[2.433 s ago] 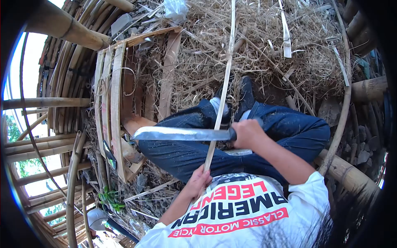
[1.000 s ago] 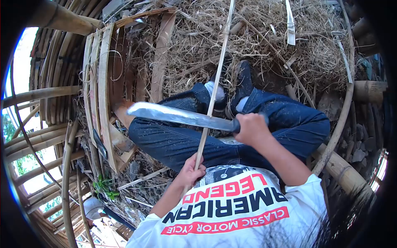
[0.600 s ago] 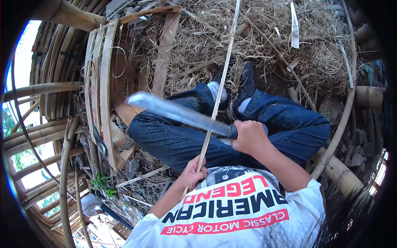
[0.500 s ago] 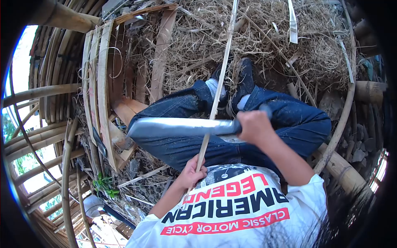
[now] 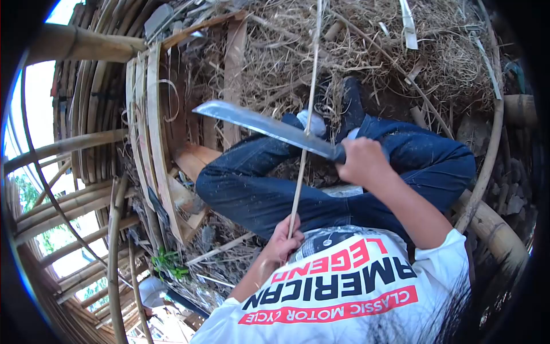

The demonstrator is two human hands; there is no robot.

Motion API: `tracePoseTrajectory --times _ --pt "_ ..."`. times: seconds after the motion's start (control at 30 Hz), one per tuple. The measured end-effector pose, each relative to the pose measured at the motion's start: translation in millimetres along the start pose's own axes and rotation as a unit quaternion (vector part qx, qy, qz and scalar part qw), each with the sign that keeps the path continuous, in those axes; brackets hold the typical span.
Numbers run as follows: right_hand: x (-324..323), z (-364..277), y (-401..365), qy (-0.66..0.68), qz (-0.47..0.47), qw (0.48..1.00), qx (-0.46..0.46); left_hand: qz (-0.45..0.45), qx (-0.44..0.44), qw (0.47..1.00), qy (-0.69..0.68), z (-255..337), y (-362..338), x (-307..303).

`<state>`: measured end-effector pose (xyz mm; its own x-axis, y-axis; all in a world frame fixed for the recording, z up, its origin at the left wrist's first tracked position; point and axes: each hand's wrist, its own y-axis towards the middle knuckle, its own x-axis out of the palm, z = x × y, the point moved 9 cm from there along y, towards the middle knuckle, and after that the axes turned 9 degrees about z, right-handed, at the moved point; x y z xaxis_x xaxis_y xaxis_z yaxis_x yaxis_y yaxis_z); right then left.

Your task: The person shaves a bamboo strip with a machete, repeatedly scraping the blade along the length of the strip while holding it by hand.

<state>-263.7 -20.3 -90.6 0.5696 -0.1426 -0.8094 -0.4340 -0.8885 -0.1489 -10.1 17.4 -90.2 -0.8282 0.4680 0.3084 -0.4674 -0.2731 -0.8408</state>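
My right hand point(image 5: 365, 163) is closed around the handle of a machete point(image 5: 258, 125), its broad blade pointing left and slightly away from me. The blade lies across a long, thin bamboo strip point(image 5: 300, 180) and appears to touch it a little above my knees. Near my waist, my left hand point(image 5: 283, 239) grips the lower part of that strip with the fingers wrapped round it. The strip runs from there up and away past my feet. My crossed legs in blue jeans point(image 5: 252, 192) are beneath the blade.
Curly shavings point(image 5: 372, 51) are heaped beyond my feet. Pale wooden slats point(image 5: 153, 126) stand at my left, near a bamboo fence point(image 5: 69, 212). A thick bamboo pole point(image 5: 495, 232) lies at my right. Someone in a white hat point(image 5: 151, 291) is at the lower left.
The machete has moved away from me along the strip, its tip swinging farther forward. The strip has turned so its narrow side shows. My left hand still holds it. The whole view has shifted slightly.
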Motion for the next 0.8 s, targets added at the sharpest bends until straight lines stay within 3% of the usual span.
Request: tracePoseTrajectory --times 0.1,0.23,0.3,0.37,0.43,0.57,0.63,0.67,0.8 --pt "0.0 2.9 0.2 -0.017 -0.043 0.999 -0.019 0.003 0.031 0.998 0.046 4.6 2.1 -0.7" --pt "2.3 12.3 14.8 -0.034 0.003 0.998 -0.047 0.034 0.025 0.998 0.039 7.6 4.4 -1.1" --pt "3.2 -2.8 4.3 0.016 0.013 1.000 -0.010 -0.010 0.041 0.999 -0.012 2.5 6.9 -4.1" --pt "11.6 -29.7 -10.2 -0.002 -0.103 0.992 -0.068 -0.023 0.029 0.999 0.032 -0.7 6.4 -5.4" --pt "6.6 -14.0 3.4 -0.074 -0.073 0.991 -0.080 0.004 0.033 0.999 0.030 2.0 5.3 -6.5" --pt "-1.7 26.0 24.3 -0.045 0.000 0.999 -0.024 0.025 0.029 0.998 0.041 12.6 9.7 5.7" --pt "-6.8 5.0 12.7 -0.044 0.002 0.999 -0.030 0.008 0.041 0.999 0.010 11.5 8.9 5.4" --pt "-3.3 -10.4 2.3 -0.033 -0.049 0.997 -0.044 0.012 0.030 0.999 0.022 8.5 11.5 2.6" --pt "14.1 -56.9 -23.3 0.006 -0.081 0.985 -0.153 0.014 0.024 0.999 0.017 6.6 8.4 -1.8"
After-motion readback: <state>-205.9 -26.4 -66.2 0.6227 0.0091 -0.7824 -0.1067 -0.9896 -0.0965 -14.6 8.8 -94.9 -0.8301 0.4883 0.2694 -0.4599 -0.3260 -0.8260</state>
